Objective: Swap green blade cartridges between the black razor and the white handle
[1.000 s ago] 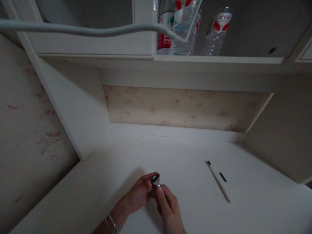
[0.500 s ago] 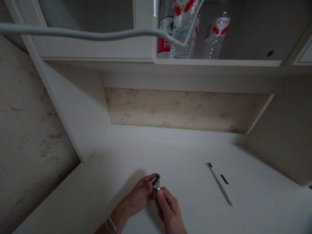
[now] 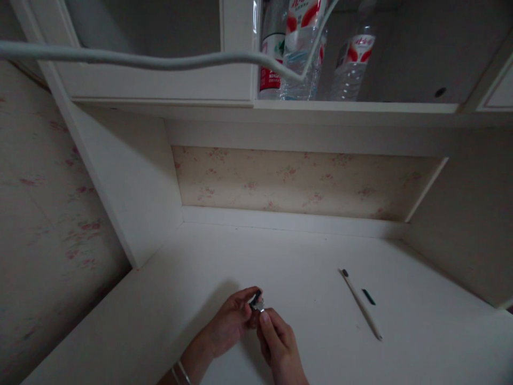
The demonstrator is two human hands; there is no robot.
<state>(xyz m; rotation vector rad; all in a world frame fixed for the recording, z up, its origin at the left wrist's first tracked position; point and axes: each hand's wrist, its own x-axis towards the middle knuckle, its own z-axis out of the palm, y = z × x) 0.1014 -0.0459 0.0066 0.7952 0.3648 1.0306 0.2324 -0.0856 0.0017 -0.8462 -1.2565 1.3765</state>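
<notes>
Both of my hands meet low over the white desk (image 3: 304,256), pinching one small object (image 3: 256,302) with a black part and a shiny silvery part. My left hand (image 3: 230,322) grips it from the left with fingers curled, thin bangles on the wrist. From the right, my right hand (image 3: 278,345) presses its thumb against it. I cannot make out exactly what the small object is.
A thin white pen-like stick (image 3: 361,306) lies on the desk to the right, a small black piece (image 3: 368,297) beside it. Above, a shelf (image 3: 352,107) holds plastic water bottles (image 3: 298,51). A grey cable (image 3: 132,59) hangs across the top. Floral wallpaper backs the alcove.
The view has tilted slightly, so everything sits a little lower. My hands stay together on the small object with only slight finger shifts.
</notes>
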